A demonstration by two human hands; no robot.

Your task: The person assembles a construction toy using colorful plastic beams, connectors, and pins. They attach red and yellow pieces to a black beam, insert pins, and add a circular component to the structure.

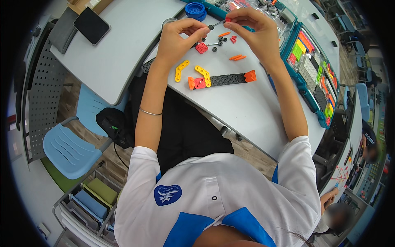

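Above the far part of the white table (263, 119), both my hands work on one thin grey axle (219, 23). My left hand (181, 39) pinches at its end with a small black collar. My right hand (255, 31) pinches the other end, where a small red piece shows. Below them lie a red connector (201, 48), a loose metal axle (214, 44), small black collars (214, 49) and orange pins (237, 57). Nearer to me is a black perforated beam (228, 80) with orange ends, and a yellow angled beam (203, 75) is joined to it. Another yellow angled beam (181, 71) lies loose.
An open teal case (310, 96) of sorted colourful parts stands at the right. Blue wheels (195, 11) sit at the far edge. On the left table are a phone (92, 25) and a grey pouch (63, 31). Blue chairs (72, 150) stand left; other people sit far right.
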